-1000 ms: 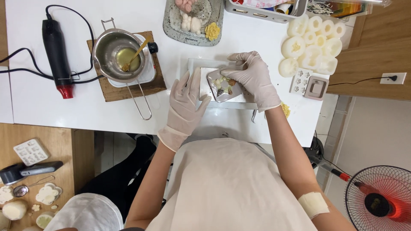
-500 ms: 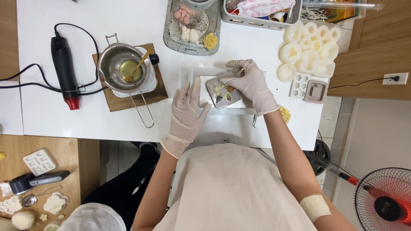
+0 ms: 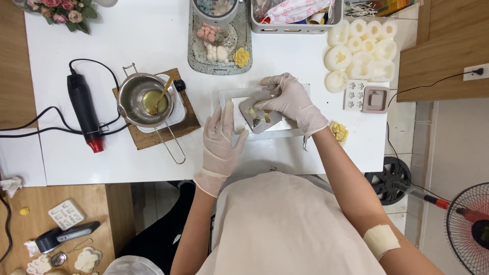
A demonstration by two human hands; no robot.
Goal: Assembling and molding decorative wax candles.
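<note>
At the table's near edge, the gloved right hand (image 3: 291, 98) grips a small grey mould (image 3: 261, 116) over a white tray (image 3: 226, 97), tilted toward the left hand (image 3: 222, 136), which lies flat and unclenched just beside it.

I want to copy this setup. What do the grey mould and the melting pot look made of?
Mould: probably silicone, a matte grey block; the right hand grips it while the left hand rests beside it. Pot: metal, likely stainless steel, with a shiny reflective wall and wire handle.
</note>
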